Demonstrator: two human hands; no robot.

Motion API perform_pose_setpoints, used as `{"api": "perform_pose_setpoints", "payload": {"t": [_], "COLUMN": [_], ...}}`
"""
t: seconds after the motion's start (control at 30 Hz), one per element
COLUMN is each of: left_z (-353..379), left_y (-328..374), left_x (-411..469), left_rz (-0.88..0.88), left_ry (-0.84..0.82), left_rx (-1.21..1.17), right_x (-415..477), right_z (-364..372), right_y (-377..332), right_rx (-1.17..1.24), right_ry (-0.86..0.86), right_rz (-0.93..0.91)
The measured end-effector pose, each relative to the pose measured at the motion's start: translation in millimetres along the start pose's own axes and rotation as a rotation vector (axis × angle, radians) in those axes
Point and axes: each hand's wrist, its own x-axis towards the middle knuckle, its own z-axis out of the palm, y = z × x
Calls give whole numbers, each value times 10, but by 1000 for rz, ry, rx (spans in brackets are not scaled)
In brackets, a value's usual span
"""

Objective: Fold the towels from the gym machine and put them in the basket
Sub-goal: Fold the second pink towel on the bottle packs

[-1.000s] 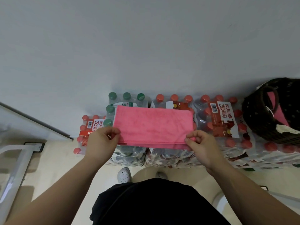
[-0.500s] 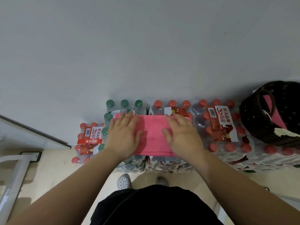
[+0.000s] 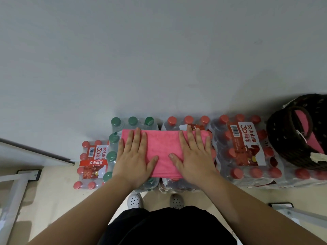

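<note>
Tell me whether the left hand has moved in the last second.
Yes. The left hand slid forward onto the towel, toward the far green caps.

**A:** so what's the person actually wearing? head cam only looks down.

**B:** not much to go on lol. There's black clothing [image 3: 168,227], plain dark fabric with a few soft folds. Can't tell if it's a shirt or shorts. The left forearm [image 3: 85,214] and right forearm [image 3: 256,209] are bare, same for the left hand [image 3: 132,160] and right hand [image 3: 194,160].

**A:** shoes?

**B:** clog-type ones with little round holes over the toes. The left shoe [image 3: 134,200] looks white, the right shoe [image 3: 176,201] greyer, in shadow.
</note>
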Motion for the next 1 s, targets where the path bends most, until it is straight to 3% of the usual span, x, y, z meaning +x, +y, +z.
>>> {"api": "perform_pose_setpoints", "payload": {"t": [0.4,0.57,0.9,1.0], "left_z": [-78,-38,11,-30], "left_y": [-130,-162,-262,-350], "left_x": [387,233,153,106], "left_rz": [10,26,31,-36], "left_ry": [24,61,38,85], "left_rx": [-12,-36,-83,-148], "right_x": [368,351,425,382], "right_z": [-201,-243,-113,-132], "right_y": [-50,-416,-495,-541], "right_rx": [-70,-121,-116,-112], "right_ry": [22,57,-2,24], "right_rz": [3,-129,-90,-83]}}
